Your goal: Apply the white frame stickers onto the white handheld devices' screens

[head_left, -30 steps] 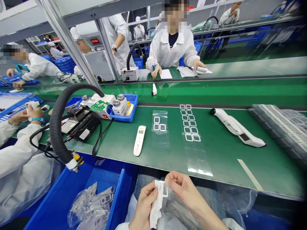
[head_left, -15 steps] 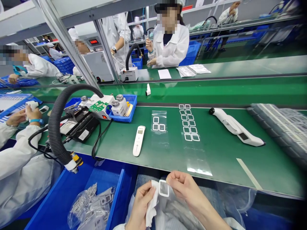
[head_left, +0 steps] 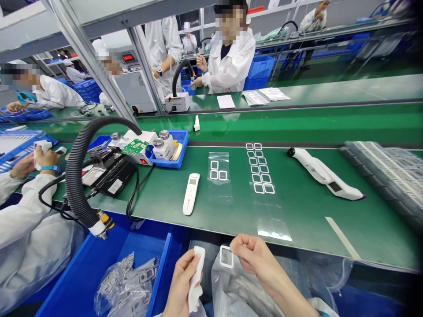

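My left hand (head_left: 183, 277) pinches a folded white wipe (head_left: 196, 281) below the bench edge. Just to its right, my right hand (head_left: 249, 255) grips a small clear square lens with a white border (head_left: 226, 257) by its upper right corner. The wipe and the lens are apart. On the green bench (head_left: 158, 193) in front lie more such white-bordered squares: a few on a clear bag (head_left: 219, 176), and several in two columns on a clear film (head_left: 261, 169). A white handheld device with a small screen (head_left: 191, 193) lies to the left of the bag.
A larger white device (head_left: 325, 174) and stacked grey trays (head_left: 386, 176) lie to the right. A black flexible hose (head_left: 74, 167) arches over a blue bin (head_left: 132, 246) of bagged parts. A blue tray (head_left: 180, 154) holds bottles. A co-worker's hands (head_left: 42, 158) are at far left.
My left hand has moved left with the wipe, away from the lens. The right hand holds the lens almost where it was. The small white device on the belt has shifted left.
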### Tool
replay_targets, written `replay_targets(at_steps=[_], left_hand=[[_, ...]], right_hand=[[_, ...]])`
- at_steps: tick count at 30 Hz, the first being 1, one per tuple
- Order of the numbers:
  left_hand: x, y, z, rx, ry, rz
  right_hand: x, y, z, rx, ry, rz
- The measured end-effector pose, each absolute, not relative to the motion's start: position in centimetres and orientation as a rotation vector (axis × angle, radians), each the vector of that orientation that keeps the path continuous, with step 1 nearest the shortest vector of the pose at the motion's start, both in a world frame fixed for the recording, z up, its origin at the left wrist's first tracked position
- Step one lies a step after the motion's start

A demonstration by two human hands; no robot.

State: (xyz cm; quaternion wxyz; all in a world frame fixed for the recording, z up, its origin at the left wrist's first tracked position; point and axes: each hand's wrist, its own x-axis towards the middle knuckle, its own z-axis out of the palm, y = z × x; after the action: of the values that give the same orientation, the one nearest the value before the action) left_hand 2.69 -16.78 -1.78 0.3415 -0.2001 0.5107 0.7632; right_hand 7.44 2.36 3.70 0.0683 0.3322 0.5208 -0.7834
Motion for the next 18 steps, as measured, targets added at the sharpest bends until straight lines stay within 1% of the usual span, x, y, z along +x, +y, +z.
replay_targets(at_steps=[10, 18], left_hand=[[3.4, -13.8, 0.2, -0.270, 1.253, 1.930], [3.6, -12.6, -0.3, -0.257, 1.205, 1.903]], right_hand=[[7.5, 2.3, 3.4, 0.972, 1.566, -2.385], [7.5, 2.1, 3.6, 0.953, 1.590, -2.388]])
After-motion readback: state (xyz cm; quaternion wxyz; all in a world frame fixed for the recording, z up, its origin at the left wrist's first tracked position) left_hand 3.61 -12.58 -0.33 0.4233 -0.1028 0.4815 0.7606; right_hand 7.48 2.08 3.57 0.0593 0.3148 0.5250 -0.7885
